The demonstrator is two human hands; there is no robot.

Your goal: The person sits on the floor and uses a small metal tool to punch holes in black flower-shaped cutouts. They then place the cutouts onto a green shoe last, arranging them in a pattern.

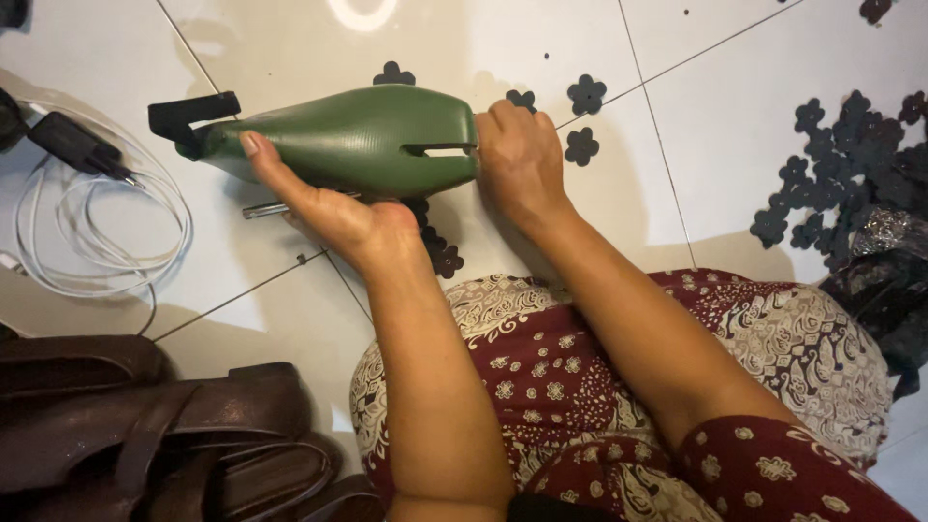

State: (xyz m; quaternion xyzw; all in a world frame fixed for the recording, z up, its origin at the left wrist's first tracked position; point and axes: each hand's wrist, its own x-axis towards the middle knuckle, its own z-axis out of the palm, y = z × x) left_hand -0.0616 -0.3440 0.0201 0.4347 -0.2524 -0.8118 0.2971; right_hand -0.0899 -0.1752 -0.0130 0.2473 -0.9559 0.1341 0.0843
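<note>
A green plastic shoe last (358, 140) lies on its side on the white tiled floor (599, 222), with a slot near its right end. A black strap (193, 114) sits at its narrow left end. My left hand (324, 208) grips the last from the near side, thumb stretched along it toward the strap. My right hand (522, 159) closes over the wide right end. A thin metal tool (263, 209) lies on the floor just under my left hand. Small black flower-shaped cutouts (583, 95) are scattered around the last.
A black charger (72, 143) with a coiled white cable (106, 242) lies at the left. Brown sandals (145, 425) are stacked at the bottom left. A heap of black flower cutouts (841, 164) and a dark bag (884, 290) sit at the right. My patterned lap (580, 377) fills the foreground.
</note>
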